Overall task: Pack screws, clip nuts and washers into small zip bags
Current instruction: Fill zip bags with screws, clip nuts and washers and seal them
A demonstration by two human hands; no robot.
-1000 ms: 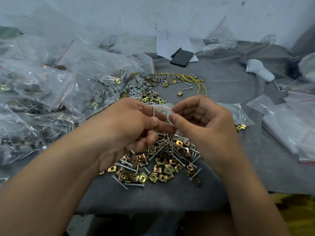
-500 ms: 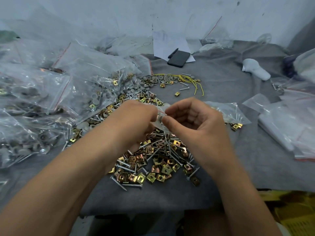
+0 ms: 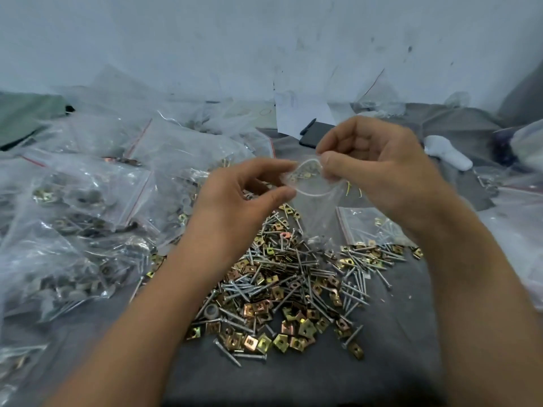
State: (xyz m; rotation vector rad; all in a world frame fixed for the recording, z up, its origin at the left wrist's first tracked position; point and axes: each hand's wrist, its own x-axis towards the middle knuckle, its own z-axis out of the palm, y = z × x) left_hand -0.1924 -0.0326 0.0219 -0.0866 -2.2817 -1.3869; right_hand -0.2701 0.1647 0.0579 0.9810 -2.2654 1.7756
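Right hand (image 3: 382, 171) pinches the far rim of a small clear zip bag (image 3: 316, 198) between thumb and forefinger; grip closed on the plastic. Left hand (image 3: 238, 198) holds the near side of the same rim, thumb and forefinger curled around its left end, so the mouth of the bag gapes as an oval between the two hands. Bag hangs down from the rim, held up off the surface; a few small metal bits sit near its bottom, too blurred to sort. Directly under the hands, a loose heap of silver screws (image 3: 293, 277) mixed with brass-coloured square clip nuts (image 3: 299, 330) lies on the grey cloth-covered surface (image 3: 396, 362). One grey washer (image 3: 211, 311) shows at the heap's left edge. Just right of the hanging bag, a filled small bag with a red zip strip (image 3: 367, 227) lies flat with screws inside. To the left, a large mound of filled clear bags (image 3: 88, 201) holding screws, nuts and grey washers. Further back, a dark phone (image 3: 314, 136) lies partly on white paper (image 3: 296, 116), behind the right hand. A white plastic object (image 3: 446, 154) rests at right rear, and more clear bags (image 3: 526, 218) line the right edge. Pale scuffed wall (image 3: 264, 39) behind.
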